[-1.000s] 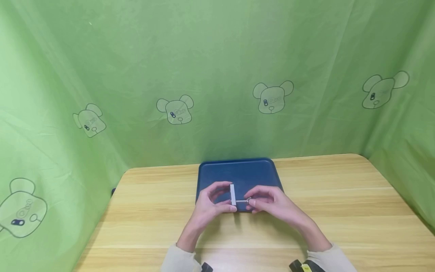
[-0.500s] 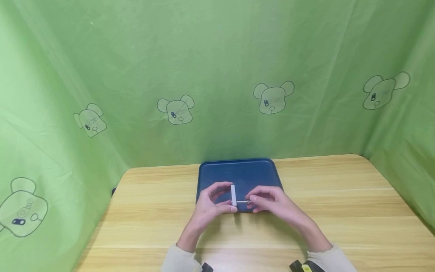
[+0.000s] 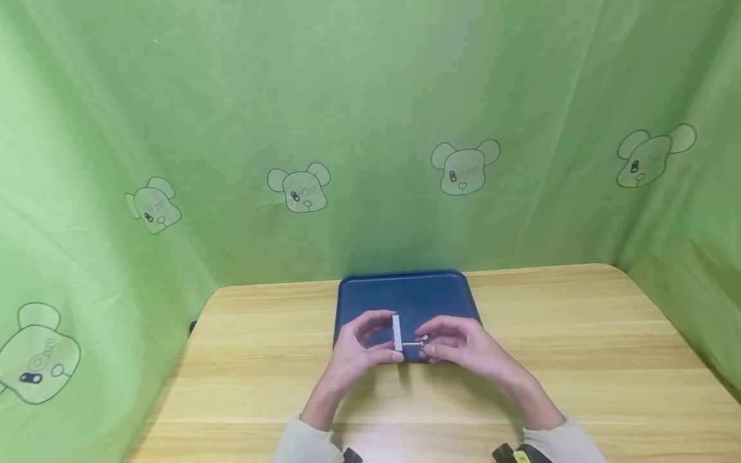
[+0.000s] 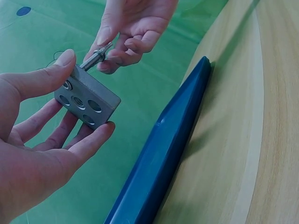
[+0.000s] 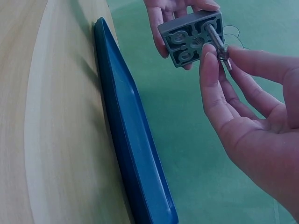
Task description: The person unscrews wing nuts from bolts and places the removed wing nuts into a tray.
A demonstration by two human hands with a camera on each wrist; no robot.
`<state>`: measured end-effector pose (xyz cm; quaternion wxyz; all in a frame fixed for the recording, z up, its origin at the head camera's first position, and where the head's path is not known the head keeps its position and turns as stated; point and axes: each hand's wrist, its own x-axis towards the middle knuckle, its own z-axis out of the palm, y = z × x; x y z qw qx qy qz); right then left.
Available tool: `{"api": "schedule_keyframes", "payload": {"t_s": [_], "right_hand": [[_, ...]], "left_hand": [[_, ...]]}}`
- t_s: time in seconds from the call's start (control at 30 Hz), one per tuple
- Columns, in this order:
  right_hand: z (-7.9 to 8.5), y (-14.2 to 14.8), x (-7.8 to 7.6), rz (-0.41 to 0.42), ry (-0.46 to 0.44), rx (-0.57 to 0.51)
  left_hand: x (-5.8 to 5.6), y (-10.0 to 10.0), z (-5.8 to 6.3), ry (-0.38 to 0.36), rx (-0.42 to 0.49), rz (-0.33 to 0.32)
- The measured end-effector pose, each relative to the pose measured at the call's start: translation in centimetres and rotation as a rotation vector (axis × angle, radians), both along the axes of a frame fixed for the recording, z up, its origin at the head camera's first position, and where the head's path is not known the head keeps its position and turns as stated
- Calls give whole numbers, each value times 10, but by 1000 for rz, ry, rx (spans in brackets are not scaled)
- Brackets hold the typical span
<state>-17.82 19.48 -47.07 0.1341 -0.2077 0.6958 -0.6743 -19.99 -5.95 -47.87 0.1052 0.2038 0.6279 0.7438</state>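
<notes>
My left hand (image 3: 350,347) grips a square grey metal block (image 3: 396,332) by its edges, thumb on one side and fingertips on the opposite side. Several round holes pierce the block, plain in the left wrist view. A threaded bolt (image 5: 214,35) passes through a corner hole and sticks out to the right. Near the bolt's free end sits a shiny nut (image 5: 223,52), which looks like a wing nut, partly covered by fingers. Thumb and index finger of my right hand (image 3: 471,347) pinch this nut, apart from the block. Both hands hold the assembly above the tray's near side.
Behind and below the hands, a shallow blue tray (image 3: 405,289) lies on the wood-grain table (image 3: 567,341). Green curtains (image 3: 370,128) printed with bear heads hang along the back and sides of the table.
The right thumb and fingers have shifted around the nut, the thumb rising and then dropping again, and a wing of the nut shows now. The left hand and block have barely moved.
</notes>
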Motion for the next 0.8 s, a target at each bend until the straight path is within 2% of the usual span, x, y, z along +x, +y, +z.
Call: {"api": "schedule_keyframes", "payload": {"t_s": [0.3, 0.6, 0.8], "right_hand": [[0, 1, -1, 4, -20, 10], [-1, 2, -1, 15, 3, 3], [-2, -1, -1, -17, 33, 27]], "left_hand": [[-1, 2, 1, -13, -6, 3], [-1, 2, -2, -20, 6, -4], [0, 0, -4, -35, 20, -8]]}}
